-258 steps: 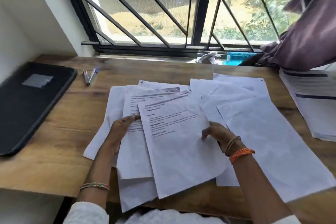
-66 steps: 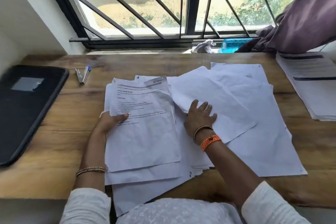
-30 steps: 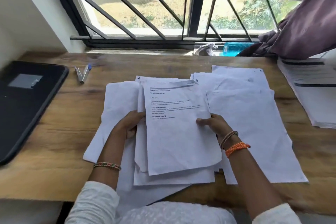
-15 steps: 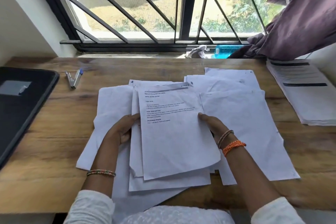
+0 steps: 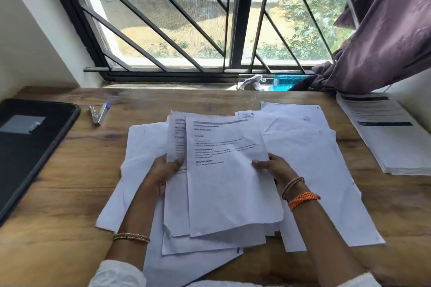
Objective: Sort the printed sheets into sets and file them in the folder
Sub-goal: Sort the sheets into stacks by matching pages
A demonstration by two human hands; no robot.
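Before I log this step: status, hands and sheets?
Left hand and right hand grip the printed sheets by their side edges. Folder closed, far left. Loose sheets spread underneath.

- Wooden desk (image 5: 58,205) set against a white wall (image 5: 30,37).
- Barred window (image 5: 186,18), daylight entering.
- Purple curtain (image 5: 384,30) bunched at right.

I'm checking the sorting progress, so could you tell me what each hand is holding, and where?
Both hold the small bundle of white printed sheets: the left hand grips its left edge, the right hand its right edge, both about mid-height.
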